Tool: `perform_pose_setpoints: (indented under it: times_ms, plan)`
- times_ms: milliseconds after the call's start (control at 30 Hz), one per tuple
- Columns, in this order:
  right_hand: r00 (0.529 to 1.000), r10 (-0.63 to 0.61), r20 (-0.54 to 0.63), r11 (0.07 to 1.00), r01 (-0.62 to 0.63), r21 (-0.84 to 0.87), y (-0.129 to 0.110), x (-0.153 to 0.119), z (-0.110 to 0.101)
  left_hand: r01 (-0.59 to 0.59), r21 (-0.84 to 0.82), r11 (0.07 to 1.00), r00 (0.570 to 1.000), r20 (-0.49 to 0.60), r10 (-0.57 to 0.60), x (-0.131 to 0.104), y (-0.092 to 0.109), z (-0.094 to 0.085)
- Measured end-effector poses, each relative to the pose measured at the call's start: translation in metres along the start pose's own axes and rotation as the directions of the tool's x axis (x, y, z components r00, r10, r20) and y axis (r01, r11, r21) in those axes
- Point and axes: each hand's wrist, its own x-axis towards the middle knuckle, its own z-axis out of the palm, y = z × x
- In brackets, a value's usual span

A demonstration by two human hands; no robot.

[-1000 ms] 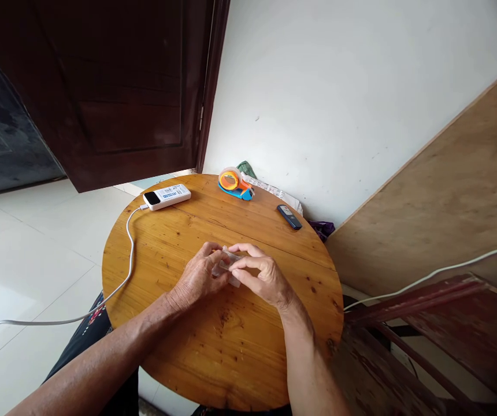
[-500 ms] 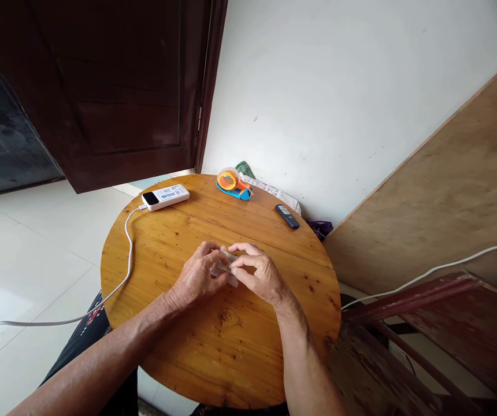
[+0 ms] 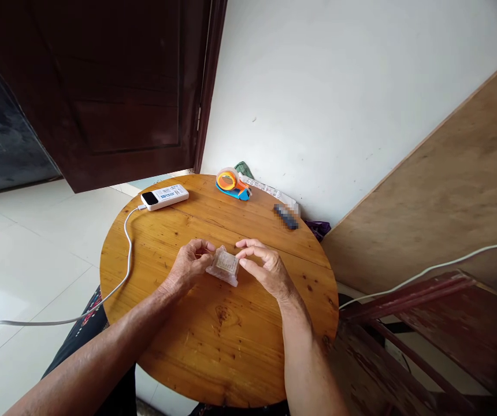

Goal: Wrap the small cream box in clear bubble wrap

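Wrapped packet (image 3: 225, 265), small + flattish, lies on the round wooden worktop (image 3: 220, 352), btwn the two hands, approx. mid-top. Clear-ish crinkled wrap all round, loose ends sticking out at far-L and near side; pale squarish thing inside w/ some marking, too small to read.

L hand (image 3: 190, 263): fingers curled in, thumb near index, right by the packet's L edge. Can't tell if they've got a pinch of wrap or just sit against it. R hand (image 3: 268, 270): fingers spread, thumb + index slightly apart at the R edge, no grip visible; contact unclear.

Handling (my guess): light, prob. stiff in the middle, soft + slippery outside. Wrap may slide or tear if pulled by a loose end. Best hold: thumb + fingers on opp. side edges of the firm block, gentle squeeze; contents may be fragile, can't tell.

Far side of worktop: tape dispenser (image 3: 241, 192), white device (image 3: 166, 197) w/ cable (image 3: 131, 248), dark item (image 3: 286, 216), pixelated.
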Motion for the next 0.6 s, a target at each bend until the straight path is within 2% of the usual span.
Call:
perform_pose_setpoints:
  times_ms: [167,433,600]
  plan:
    - [0.999,-0.011,0.040,1.000,0.012,-0.010,0.000,0.000,0.000,0.046,-0.058,0.997,0.999,0.004,-0.046,0.000,0.003,0.003]
    - [0.998,-0.003,0.067,0.999,0.006,-0.040,0.000,-0.001,0.003,-0.004,0.032,0.999,1.000,0.022,0.004,-0.001,0.001,0.003]
    - [0.997,-0.073,-0.010,0.991,0.072,-0.109,0.001,0.001,0.013,-0.022,0.096,0.995,0.997,0.082,0.014,0.000,0.000,0.001]
